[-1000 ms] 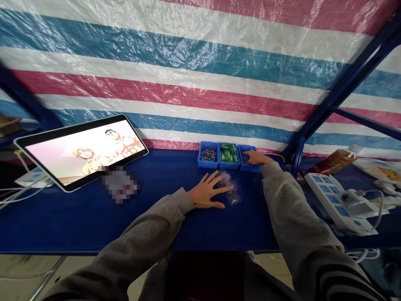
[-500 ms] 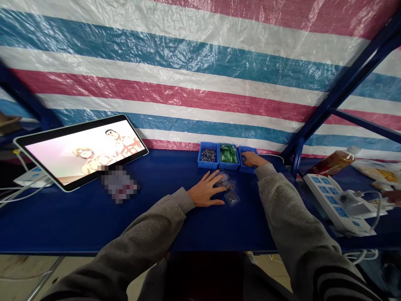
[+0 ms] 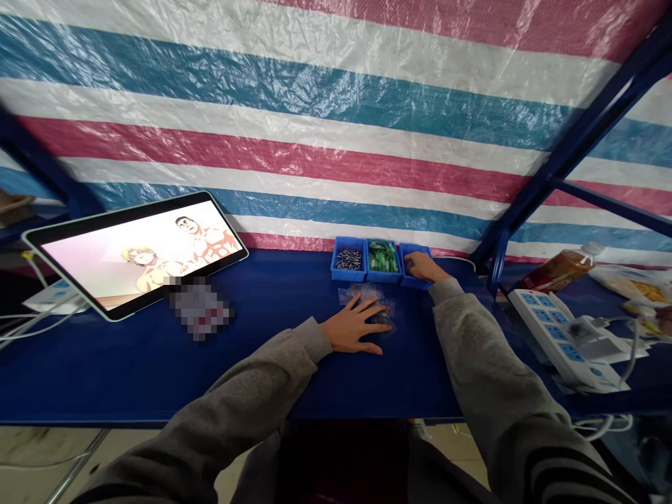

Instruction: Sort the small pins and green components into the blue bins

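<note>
My left hand lies palm down with its fingers spread over several small clear plastic bags on the blue table. Dark little pieces show inside some of the bags; others are covered by the hand. My right hand reaches into the right-hand blue bin, its fingers curled downward; what they pinch, if anything, is hidden. Beside it stand a blue bin of green plastic pieces and, further left, one of small metal pins or screws.
A tablet playing a cartoon leans at the left, with a blurred packet before it. On the right are a white power strip with plugs, a drink bottle and a blue frame post. Striped sheeting hangs behind.
My left hand has shifted slightly right and nearer me, and the plastic bags under it lie differently. My right hand stays in the right-hand bin, with its fingers slightly lower.
</note>
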A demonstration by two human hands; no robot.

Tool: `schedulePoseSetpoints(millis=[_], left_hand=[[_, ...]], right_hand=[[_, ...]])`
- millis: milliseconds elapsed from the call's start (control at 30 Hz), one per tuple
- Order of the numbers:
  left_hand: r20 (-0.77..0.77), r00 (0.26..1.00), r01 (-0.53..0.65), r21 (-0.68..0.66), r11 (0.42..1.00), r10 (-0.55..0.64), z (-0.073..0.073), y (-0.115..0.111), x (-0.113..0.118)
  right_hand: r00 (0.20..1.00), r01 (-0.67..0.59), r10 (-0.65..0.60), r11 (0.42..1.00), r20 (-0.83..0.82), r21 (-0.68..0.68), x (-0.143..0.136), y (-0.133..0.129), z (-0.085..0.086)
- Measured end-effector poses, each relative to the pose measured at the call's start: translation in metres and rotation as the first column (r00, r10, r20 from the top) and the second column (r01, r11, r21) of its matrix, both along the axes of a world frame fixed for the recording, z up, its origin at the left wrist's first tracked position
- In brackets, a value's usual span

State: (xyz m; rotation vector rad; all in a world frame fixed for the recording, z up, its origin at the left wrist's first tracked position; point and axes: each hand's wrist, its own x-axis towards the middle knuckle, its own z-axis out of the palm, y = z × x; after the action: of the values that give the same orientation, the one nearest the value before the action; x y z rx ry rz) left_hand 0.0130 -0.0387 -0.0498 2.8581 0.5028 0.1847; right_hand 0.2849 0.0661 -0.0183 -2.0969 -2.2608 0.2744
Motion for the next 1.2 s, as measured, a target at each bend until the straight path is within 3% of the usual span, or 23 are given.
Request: schedulePoseSetpoints(millis=[233,333,467,567,633,767,900,1000,1100,1200], left_hand=[[-0.011,0.999,-0.032,-0.016,0.999,0.032,0.004,0.002,-0.004],[0.004,0.999,-0.036,-0.023,0.999,0.036,0.006,0.002,-0.006],[-0.007,0.999,-0.044,-0.035,0.998,0.044,0.009,0.004,-0.010],[0.018,0.999,-0.040,-0.047,0.998,0.041,0.008,0.007,-0.013],[0.082,0.996,-0.031,-0.048,0.998,0.035,0.007,0.010,-0.016],[0.356,0.931,-0.087,-0.008,0.996,0.084,0.009,0.015,-0.022],[0.595,0.740,-0.378,-0.017,0.925,0.313,0.013,0.020,-0.029],[0.629,0.647,-0.518,-0.054,0.854,0.432,0.011,0.025,-0.032],[0.558,0.685,-0.518,-0.080,0.851,0.469,0.006,0.028,-0.031],[0.443,0.768,-0.476,-0.088,0.875,0.462,0.003,0.029,-0.030]], right_hand=[[0.999,0.038,-0.037,0.996,-0.014,0.085,0.001,0.000,-0.004],[0.993,0.109,-0.098,0.978,-0.072,0.179,0.002,-0.003,-0.004],[0.959,0.234,-0.154,0.904,-0.236,0.358,0.004,-0.011,0.008],[0.926,0.283,-0.104,0.827,-0.362,0.486,-0.003,-0.023,0.023],[0.885,0.284,-0.018,0.812,-0.465,0.510,-0.014,-0.035,0.030],[0.789,0.102,0.143,0.928,-0.598,0.358,-0.049,-0.062,0.025],[0.808,-0.061,0.229,0.949,-0.543,0.309,-0.082,-0.082,0.003],[0.848,-0.184,0.307,0.935,-0.432,0.303,-0.095,-0.090,-0.010],[0.902,-0.202,0.304,0.924,-0.306,0.324,-0.098,-0.094,-0.009],[0.928,-0.160,0.268,0.915,-0.259,0.370,-0.089,-0.094,0.005]])
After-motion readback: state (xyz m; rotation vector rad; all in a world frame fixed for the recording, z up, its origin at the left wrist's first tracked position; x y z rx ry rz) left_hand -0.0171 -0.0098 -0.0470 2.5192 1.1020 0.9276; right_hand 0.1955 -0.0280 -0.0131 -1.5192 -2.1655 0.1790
